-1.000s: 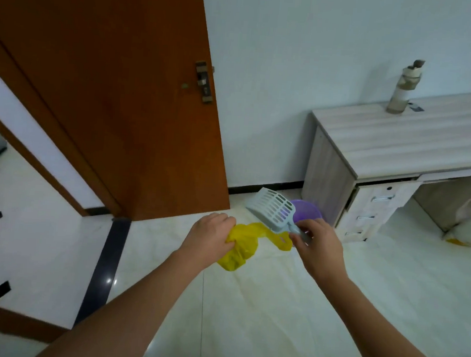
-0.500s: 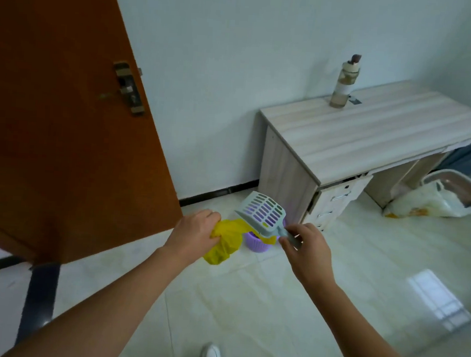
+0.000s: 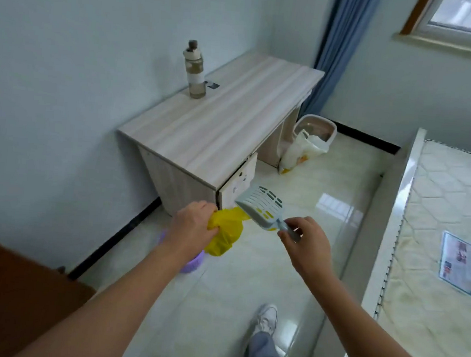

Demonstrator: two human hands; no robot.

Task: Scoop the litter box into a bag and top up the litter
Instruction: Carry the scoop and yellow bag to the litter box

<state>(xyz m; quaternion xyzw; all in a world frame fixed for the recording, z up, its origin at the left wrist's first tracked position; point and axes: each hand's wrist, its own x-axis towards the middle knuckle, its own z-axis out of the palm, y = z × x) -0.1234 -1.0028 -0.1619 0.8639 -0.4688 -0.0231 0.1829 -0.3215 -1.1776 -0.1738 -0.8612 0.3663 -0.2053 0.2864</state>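
My left hand (image 3: 194, 225) is closed on a crumpled yellow plastic bag (image 3: 225, 234), held at chest height. My right hand (image 3: 304, 241) pinches the handle of a pale grey slotted litter scoop (image 3: 261, 205), whose head points up and left, just above the bag. Far off, a beige litter box (image 3: 317, 128) stands on the floor beside the desk's far end, by the blue curtain. A white litter sack (image 3: 301, 149) with orange print leans against the front of the box.
A light wood desk (image 3: 219, 120) with drawers stands along the left wall, a bottle (image 3: 195, 71) on top. A purple bin (image 3: 191, 262) sits on the floor under my left wrist. A mattress (image 3: 444, 237) fills the right. Brown door (image 3: 7, 301) at lower left.
My view has swung right, from the door to the desk, bed and litter box. Both hands kept their hold on the bag and scoop. My foot now shows below.
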